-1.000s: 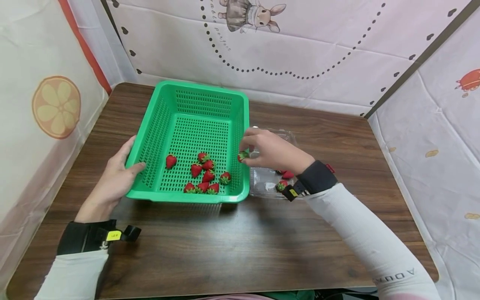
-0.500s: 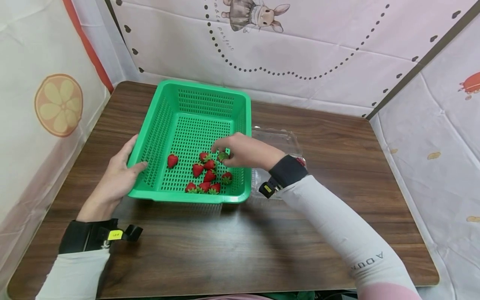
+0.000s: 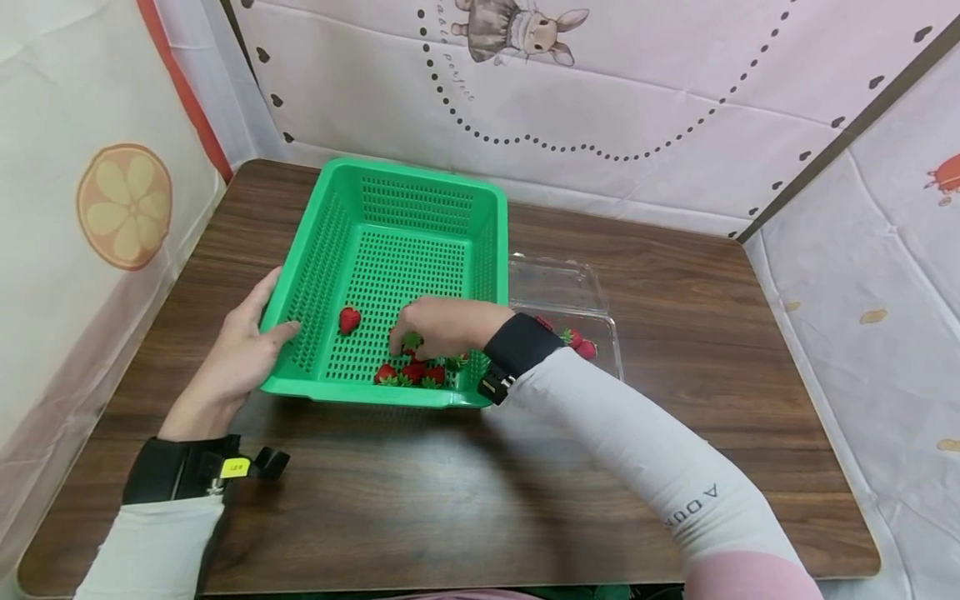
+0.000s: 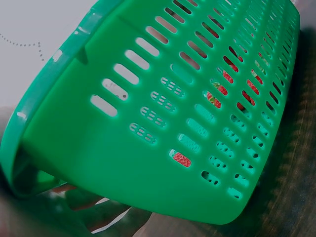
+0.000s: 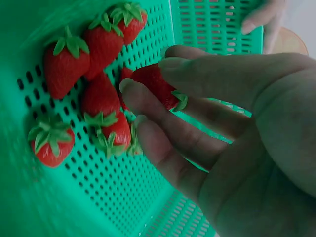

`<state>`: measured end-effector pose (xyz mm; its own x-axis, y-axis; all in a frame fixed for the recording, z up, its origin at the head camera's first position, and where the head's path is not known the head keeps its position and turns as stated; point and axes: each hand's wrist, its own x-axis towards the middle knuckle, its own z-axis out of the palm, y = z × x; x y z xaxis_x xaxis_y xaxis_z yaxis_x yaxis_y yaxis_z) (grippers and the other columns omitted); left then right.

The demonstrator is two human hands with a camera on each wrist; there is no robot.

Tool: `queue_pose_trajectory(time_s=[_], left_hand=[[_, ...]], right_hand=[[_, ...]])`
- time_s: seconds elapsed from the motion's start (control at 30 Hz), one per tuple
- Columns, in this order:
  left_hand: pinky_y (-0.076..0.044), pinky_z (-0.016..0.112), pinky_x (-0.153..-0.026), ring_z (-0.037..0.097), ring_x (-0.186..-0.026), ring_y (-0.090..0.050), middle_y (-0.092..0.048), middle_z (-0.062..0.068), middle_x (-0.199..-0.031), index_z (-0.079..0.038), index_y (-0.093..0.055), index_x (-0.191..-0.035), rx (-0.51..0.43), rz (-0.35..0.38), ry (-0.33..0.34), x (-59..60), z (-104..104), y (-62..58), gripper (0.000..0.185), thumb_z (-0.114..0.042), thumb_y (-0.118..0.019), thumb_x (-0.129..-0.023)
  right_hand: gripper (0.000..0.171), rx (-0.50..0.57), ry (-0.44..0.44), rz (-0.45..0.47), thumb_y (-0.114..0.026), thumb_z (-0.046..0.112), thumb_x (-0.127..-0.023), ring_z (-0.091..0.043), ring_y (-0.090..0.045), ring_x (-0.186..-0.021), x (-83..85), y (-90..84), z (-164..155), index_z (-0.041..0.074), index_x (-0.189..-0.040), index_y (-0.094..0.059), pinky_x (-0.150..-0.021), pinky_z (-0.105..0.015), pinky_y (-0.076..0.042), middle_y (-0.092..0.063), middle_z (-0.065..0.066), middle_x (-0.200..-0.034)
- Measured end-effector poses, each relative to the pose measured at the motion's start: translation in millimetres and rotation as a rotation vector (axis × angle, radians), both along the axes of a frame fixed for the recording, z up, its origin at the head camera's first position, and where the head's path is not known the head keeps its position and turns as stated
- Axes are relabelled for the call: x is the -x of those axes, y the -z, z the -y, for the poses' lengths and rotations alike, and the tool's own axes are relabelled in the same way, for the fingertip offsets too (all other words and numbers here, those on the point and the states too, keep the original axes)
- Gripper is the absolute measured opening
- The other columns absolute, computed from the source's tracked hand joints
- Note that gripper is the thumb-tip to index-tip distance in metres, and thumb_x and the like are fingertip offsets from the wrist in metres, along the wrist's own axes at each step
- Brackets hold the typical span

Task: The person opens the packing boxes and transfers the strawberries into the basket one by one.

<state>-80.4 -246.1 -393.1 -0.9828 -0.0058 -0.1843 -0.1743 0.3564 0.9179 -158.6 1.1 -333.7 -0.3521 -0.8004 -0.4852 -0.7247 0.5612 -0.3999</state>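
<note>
The right hand is low inside the green perforated basket, thumb and fingers pinched on one strawberry just above the cluster of strawberries at the near end; this reads as the setting-down step. The left hand grips the basket's left rim, thumb hooked inside. Releasing calls for parting the fingers over a bare patch; more strawberries remain in the clear plastic punnet alongside.

Dark wooden table with green basket, clear tray
</note>
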Motion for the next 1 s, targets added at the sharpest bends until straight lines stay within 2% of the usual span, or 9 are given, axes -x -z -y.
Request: queue_pose_trajectory(time_s=[0.13, 0.3, 0.57, 0.7, 0.8, 1.0], left_hand=[[-0.042, 0.043, -0.089, 0.039, -0.136, -0.034, -0.021, 0.018, -0.159, -0.038, 0.002, -0.154, 0.012, -0.013, 0.007, 0.0, -0.1, 0.2, 0.070, -0.015, -0.039, -0.103], [-0.043, 0.044, -0.090, 0.039, -0.137, -0.034, -0.021, 0.018, -0.159, -0.038, 0.002, -0.154, 0.010, -0.015, 0.006, 0.2, -0.2, 0.3, 0.070, -0.014, -0.040, -0.103], [-0.043, 0.040, -0.087, 0.039, -0.136, -0.034, -0.020, 0.019, -0.159, -0.038, 0.002, -0.154, 0.017, -0.012, 0.006, -0.5, 0.3, -1.1, 0.070, -0.015, -0.040, -0.103], [-0.043, 0.040, -0.088, 0.039, -0.136, -0.034, -0.020, 0.018, -0.159, -0.039, 0.002, -0.154, 0.017, -0.009, 0.008, 0.0, 0.3, -0.7, 0.070, -0.015, -0.040, -0.103], [-0.043, 0.038, -0.087, 0.039, -0.136, -0.034, -0.020, 0.018, -0.159, -0.039, 0.002, -0.154, 0.017, -0.009, 0.008, 0.2, -0.1, -0.2, 0.070, -0.015, -0.040, -0.103], [-0.043, 0.037, -0.086, 0.039, -0.135, -0.035, -0.021, 0.019, -0.159, -0.039, 0.001, -0.154, 0.022, -0.004, 0.000, 0.3, -0.1, -0.6, 0.070, -0.016, -0.040, -0.103]], right_hand=[[0.035, -0.018, 0.014, 0.001, -0.057, 0.003, -0.094, -0.013, -0.048, -0.128, -3.2, 0.8, 4.4, 0.017, -0.125, -0.066, -0.097, -0.024, -0.045, -0.059, 0.003, -0.132], [0.034, 0.000, 0.029, -0.003, -0.058, 0.002, -0.093, -0.011, -0.049, -0.126, -3.9, -0.1, 5.2, 0.016, -0.123, -0.067, -0.095, -0.024, -0.045, -0.059, 0.003, -0.131], [0.028, 0.098, 0.010, -0.012, -0.058, 0.007, -0.095, -0.014, -0.058, -0.117, 1.5, -6.2, -8.1, 0.013, -0.120, -0.069, -0.094, -0.025, -0.046, -0.065, 0.000, -0.126], [0.026, 0.144, 0.048, -0.052, -0.059, 0.012, -0.096, -0.014, -0.063, -0.107, 3.5, -17.9, -23.0, 0.013, -0.120, -0.069, -0.094, -0.026, -0.048, -0.066, 0.000, -0.126], [0.026, 0.206, 0.088, -0.090, -0.062, 0.013, -0.095, -0.014, -0.065, -0.107, 6.3, -28.9, -39.6, 0.012, -0.120, -0.069, -0.095, -0.027, -0.049, -0.067, -0.002, -0.124], [0.023, 0.284, 0.232, -0.171, -0.064, 0.014, -0.093, -0.014, -0.066, -0.100, 7.9, -46.7, -84.1, 0.011, -0.116, -0.070, -0.088, -0.029, -0.052, -0.069, -0.004, -0.118]])
